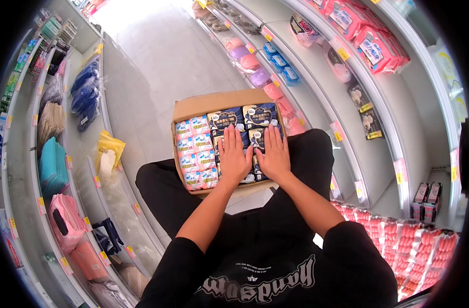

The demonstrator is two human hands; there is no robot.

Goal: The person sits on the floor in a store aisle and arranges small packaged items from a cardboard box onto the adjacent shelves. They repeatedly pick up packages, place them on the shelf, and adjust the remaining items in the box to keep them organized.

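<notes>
An open cardboard box (203, 102) rests between my knees, packed with wrapped packs in two kinds. White and pink packs (196, 152) fill its left side in two columns. Dark blue and gold packs (259, 115) of sanitary pads take up the rest. Both my hands lie flat, palms down, on the dark packs: my left hand (235, 156) near the middle of the box, my right hand (273, 154) just beside it towards the right. The thumbs are close together, and the fingers point to the far side. Some dark packs are partly hidden under my hands.
Shelves line both sides of the aisle. On the right stand pink packs (377, 46), blue packs (280, 63) and black boxes (367, 111); red packaged goods (407, 242) hang lower down. The left shelf holds teal bags (53, 165), navy packages (86, 88) and a yellow bag (111, 150).
</notes>
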